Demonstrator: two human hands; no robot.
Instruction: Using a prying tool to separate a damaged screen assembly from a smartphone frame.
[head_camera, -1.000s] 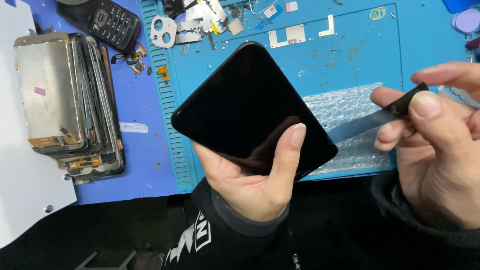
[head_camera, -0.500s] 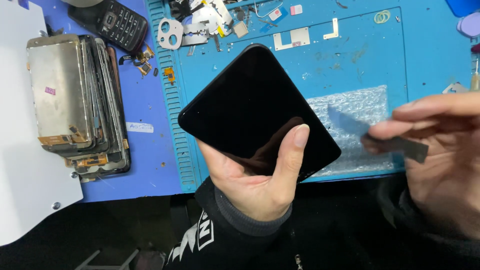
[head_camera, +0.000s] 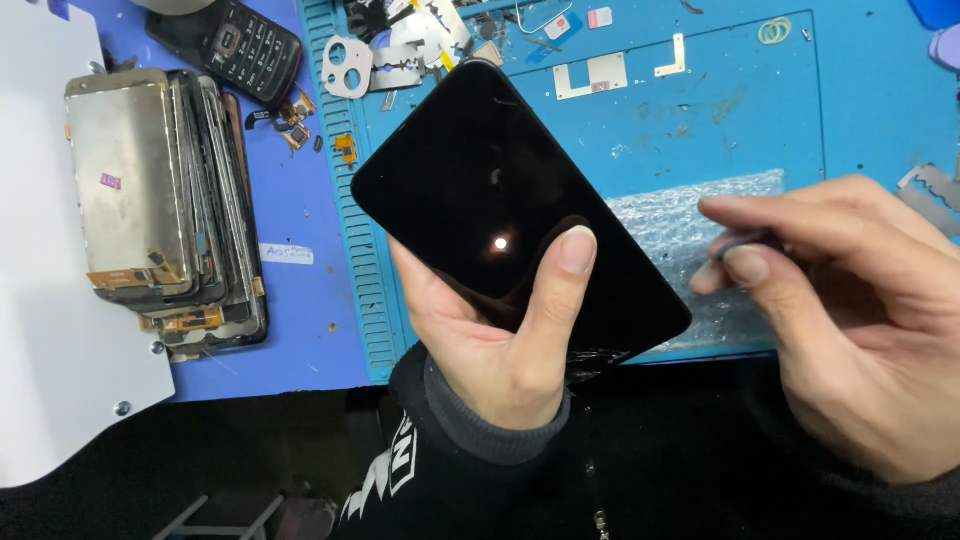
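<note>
My left hand (head_camera: 500, 350) grips the black phone (head_camera: 510, 200) tilted toward me, near the surface's front edge; right fingers (head_camera: 750, 265) pinch a thin pry tool (head_camera: 745, 242).

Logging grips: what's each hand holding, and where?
Left hand grips the black glossy phone by its lower edge; right hand pinches a thin dark tool.

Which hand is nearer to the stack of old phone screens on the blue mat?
Left. The left hand holds the black phone just right of the stack of phone screens; the right hand, pinching a thin tool, is at the far right.
</note>
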